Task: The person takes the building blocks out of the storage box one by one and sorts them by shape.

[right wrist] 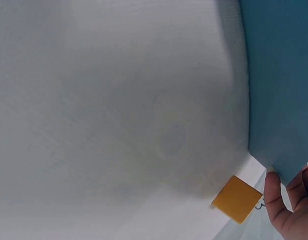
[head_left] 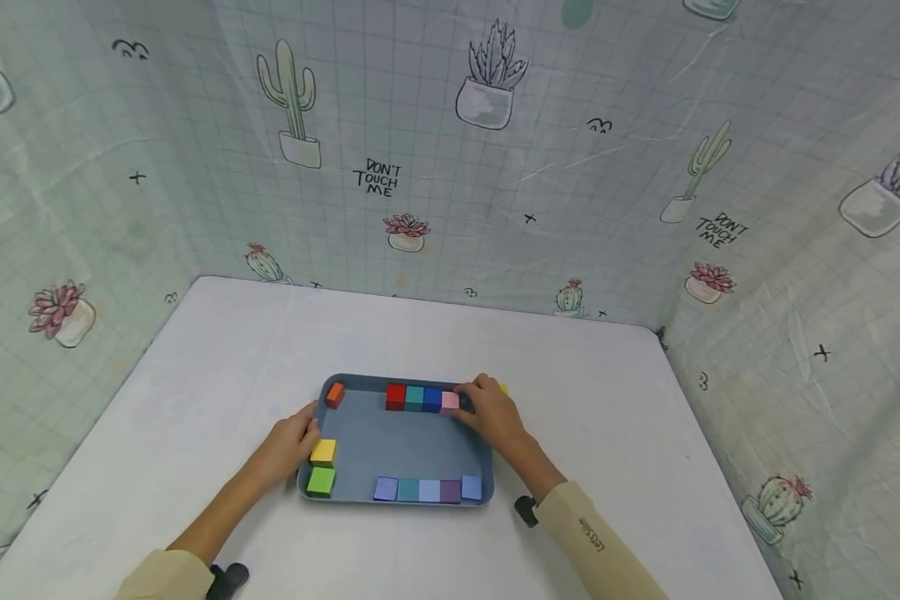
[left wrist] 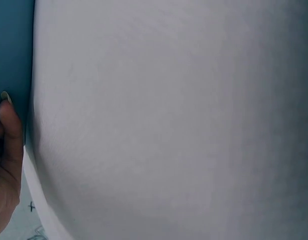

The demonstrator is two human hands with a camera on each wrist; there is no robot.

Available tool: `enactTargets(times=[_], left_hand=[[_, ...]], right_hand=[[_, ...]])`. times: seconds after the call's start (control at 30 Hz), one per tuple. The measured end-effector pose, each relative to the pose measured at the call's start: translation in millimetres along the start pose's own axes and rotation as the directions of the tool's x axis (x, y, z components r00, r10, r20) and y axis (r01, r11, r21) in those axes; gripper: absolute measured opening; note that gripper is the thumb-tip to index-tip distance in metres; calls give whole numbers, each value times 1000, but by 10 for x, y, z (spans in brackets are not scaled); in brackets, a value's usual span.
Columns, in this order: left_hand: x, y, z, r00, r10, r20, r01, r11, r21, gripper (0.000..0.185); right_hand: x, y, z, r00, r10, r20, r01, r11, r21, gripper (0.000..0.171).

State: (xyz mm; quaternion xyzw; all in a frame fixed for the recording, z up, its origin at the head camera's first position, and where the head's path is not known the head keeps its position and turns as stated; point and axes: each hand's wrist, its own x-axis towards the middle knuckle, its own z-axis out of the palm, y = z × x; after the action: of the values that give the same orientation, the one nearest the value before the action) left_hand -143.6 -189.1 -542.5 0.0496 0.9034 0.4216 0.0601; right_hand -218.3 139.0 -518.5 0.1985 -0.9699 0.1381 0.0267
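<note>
A blue-grey tray (head_left: 401, 442) lies on the white table. My left hand (head_left: 292, 442) grips its left rim; in the left wrist view the thumb (left wrist: 9, 115) lies against the tray edge. At the tray's back right, my right hand (head_left: 492, 410) pinches a pink block (head_left: 450, 403) at the end of a row. Left of it in that row stand a dark blue block (head_left: 432, 400), a teal block (head_left: 414, 398) and a red block (head_left: 395, 397). The right wrist view shows the right fingers at the tray corner, the pink block out of sight.
Inside the tray are an orange block (head_left: 334, 395), a yellow block (head_left: 323, 452), a green block (head_left: 320, 481) and a front row of several blue, teal and purple blocks (head_left: 429, 490). Outside its back right corner sits a yellow-orange block (right wrist: 237, 199). Patterned cloth (head_left: 450, 208) surrounds the table.
</note>
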Motion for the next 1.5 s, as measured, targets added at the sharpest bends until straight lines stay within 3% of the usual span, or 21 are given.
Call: enactTargets(times=[0.43, 0.97, 1.33, 1.5], left_hand=[[-18, 28, 7, 1000, 6, -7, -6, 1000, -5, 49], [-13, 23, 13, 1000, 20, -8, -20, 1000, -6, 49], [-4, 36, 2, 1000, 27, -6, -27, 1000, 3, 49], [-19, 53, 1, 998, 54, -31, -53, 998, 26, 47]], right_hand=[[-36, 3, 6, 997, -60, -42, 58, 997, -47, 36], [-13, 11, 24, 1000, -20, 1, 20, 1000, -3, 36], [-26, 16, 9, 999, -34, -18, 34, 999, -2, 37], [-26, 23, -6, 999, -32, -4, 32, 999, 15, 37]])
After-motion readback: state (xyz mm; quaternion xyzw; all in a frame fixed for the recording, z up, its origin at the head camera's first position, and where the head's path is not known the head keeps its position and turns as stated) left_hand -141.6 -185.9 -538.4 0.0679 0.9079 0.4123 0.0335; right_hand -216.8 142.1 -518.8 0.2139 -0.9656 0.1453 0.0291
